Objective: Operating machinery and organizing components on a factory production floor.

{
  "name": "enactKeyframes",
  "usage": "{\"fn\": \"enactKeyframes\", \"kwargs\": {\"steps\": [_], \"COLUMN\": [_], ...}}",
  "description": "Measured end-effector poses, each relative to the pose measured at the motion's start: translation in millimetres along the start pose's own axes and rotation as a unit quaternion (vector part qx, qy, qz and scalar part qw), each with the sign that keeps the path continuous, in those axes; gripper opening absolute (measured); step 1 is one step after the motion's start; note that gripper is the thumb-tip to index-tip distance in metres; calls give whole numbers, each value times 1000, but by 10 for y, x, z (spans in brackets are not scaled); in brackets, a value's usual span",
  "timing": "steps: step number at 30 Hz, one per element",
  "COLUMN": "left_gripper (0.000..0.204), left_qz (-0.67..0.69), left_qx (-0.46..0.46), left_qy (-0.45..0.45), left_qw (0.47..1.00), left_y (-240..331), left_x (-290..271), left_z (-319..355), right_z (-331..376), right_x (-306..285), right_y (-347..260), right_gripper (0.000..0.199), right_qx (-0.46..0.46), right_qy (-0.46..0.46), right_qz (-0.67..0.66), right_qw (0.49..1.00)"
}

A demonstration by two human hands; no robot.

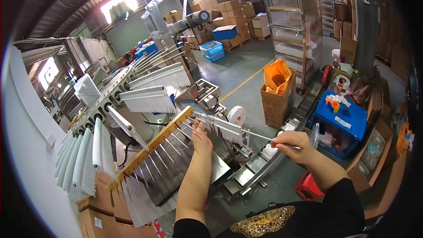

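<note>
My right hand (pixel 291 143) is closed round the bare end of a thin metal rod (pixel 260 135), which slants up to the left. White fringed pieces (pixel 227 128) hang bunched along the rod's left part. My left hand (pixel 202 139) is raised at the left end of that bunch, fingers curled against it; what exactly they pinch is partly hidden. Just left of this hand stands a wooden bar (pixel 154 143) with a row of bare metal pins. Beyond it, a machine's rail (pixel 94 112) carries several rods with white fringed pieces (pixel 147 99) hanging from them.
A narrow conveyor (pixel 251 172) runs below the rod. To the right stand a carton with an orange bag (pixel 277 79), a blue bin (pixel 341 114) and a red stool (pixel 308 187). A tall metal rack (pixel 288 31) rises behind; cartons (pixel 94 222) sit low left.
</note>
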State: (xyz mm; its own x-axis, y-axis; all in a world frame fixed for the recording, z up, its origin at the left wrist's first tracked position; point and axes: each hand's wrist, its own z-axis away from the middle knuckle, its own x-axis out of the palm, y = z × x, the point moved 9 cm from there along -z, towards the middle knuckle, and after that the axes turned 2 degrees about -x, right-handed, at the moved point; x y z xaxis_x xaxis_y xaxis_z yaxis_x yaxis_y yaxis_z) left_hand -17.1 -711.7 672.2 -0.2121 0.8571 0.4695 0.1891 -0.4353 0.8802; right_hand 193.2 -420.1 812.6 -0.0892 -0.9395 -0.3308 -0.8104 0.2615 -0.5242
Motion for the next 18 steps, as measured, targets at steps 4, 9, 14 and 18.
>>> {"fn": "enactKeyframes", "kwargs": {"steps": [4, 9, 14, 18], "left_gripper": [27, 23, 22, 40], "left_qz": [5, 106, 142, 184], "left_qx": [9, -13, -24, -68], "left_qy": [-3, -58, -139, -355], "left_qw": [1000, 993, 980, 914], "left_y": [25, 111, 230, 523], "left_x": [-13, 366, 577, 940], "left_z": [-50, 231, 637, 1146], "right_z": [-64, -242, -155, 126], "right_x": [-41, 107, 152, -227], "right_y": [-30, 20, -35, 54], "right_gripper": [16, 15, 15, 16], "right_qx": [-9, -24, -57, -4], "right_qy": [-23, -51, -42, 11], "right_qz": [12, 30, 25, -83], "right_qw": [1000, 998, 997, 997]}}
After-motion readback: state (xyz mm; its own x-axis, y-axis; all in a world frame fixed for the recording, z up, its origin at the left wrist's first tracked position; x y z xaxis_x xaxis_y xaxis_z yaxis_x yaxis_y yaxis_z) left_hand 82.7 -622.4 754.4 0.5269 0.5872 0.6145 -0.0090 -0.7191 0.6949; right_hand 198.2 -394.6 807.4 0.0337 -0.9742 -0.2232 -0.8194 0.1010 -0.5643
